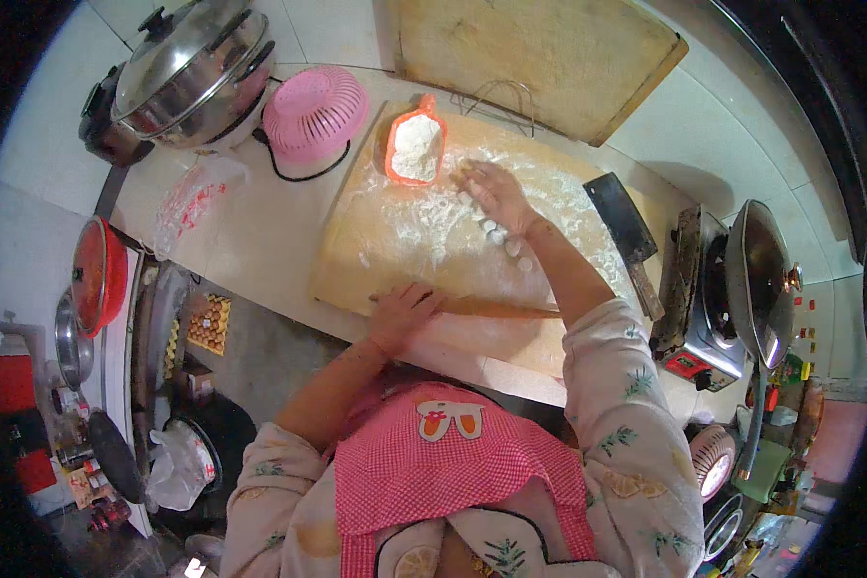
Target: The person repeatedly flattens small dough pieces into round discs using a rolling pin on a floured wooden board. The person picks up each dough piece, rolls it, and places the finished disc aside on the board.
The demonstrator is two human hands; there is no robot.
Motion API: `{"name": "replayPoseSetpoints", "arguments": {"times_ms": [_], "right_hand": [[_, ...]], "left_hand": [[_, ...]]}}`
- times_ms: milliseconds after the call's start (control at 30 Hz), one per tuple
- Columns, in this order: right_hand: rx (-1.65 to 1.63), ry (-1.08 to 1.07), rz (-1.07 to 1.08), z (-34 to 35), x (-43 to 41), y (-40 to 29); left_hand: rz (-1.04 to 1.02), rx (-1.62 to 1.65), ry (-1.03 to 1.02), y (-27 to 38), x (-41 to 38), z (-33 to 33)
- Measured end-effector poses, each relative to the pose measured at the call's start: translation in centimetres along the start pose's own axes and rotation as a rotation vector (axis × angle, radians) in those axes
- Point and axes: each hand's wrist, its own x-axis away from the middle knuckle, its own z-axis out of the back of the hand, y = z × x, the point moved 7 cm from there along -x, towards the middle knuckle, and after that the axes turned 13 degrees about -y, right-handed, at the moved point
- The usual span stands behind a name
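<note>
My left hand (407, 312) lies on one end of a wooden rolling pin (491, 308) at the near edge of a floured wooden board (354, 253). Farther off, my right hand (493, 193) reaches over the board, its fingertips down near several small pieces of dough (512, 247) that lie in a row beneath and beside the wrist. What its fingers touch is partly hidden. An orange plastic scoop (417, 148) full of white flour rests on the board just left of my right hand. A cleaver (621, 217) with a wooden handle lies at the board's right side.
A pink plastic basket (316, 112) and a lidded steel pot (191, 79) stand at the back left, near a crumpled plastic bag (195, 202). Another wooden board (527, 58) leans on the wall. At the right are a gas stove (697, 303) and a lidded pan (758, 282).
</note>
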Motion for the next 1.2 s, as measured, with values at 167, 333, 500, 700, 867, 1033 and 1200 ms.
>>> {"name": "replayPoseSetpoints", "arguments": {"times_ms": [167, 333, 500, 700, 867, 1033, 1200], "right_hand": [[-0.242, 0.141, 0.031, 1.5, 4.7, -3.4], [0.072, -0.062, -0.283, -2.2, 11.7, -4.3], [0.213, 0.129, -0.288, -3.1, 6.7, -4.4], [0.197, 0.288, -0.288, 0.9, 4.6, -6.0], [-0.019, 0.290, -0.028, -1.0, 2.5, -10.8], [-0.471, 0.283, -0.267, -1.9, 2.7, -9.8], [-0.355, 0.252, -0.351, -3.0, 7.1, -9.5]], "left_hand": [[0.035, -0.106, -0.039, 0.0, 0.1, 0.6], [0.027, -0.057, -0.016, 0.2, -0.3, 0.4], [-0.001, -0.066, -0.019, 0.3, -0.4, 0.5], [-0.036, -0.028, -0.048, 0.0, 0.0, 0.4], [-0.012, -0.014, -0.012, -0.2, 0.0, -0.4], [-0.054, 0.007, -0.026, -0.4, 0.1, -0.8], [-0.081, -0.039, 0.068, -0.2, 0.0, -0.7]]}}
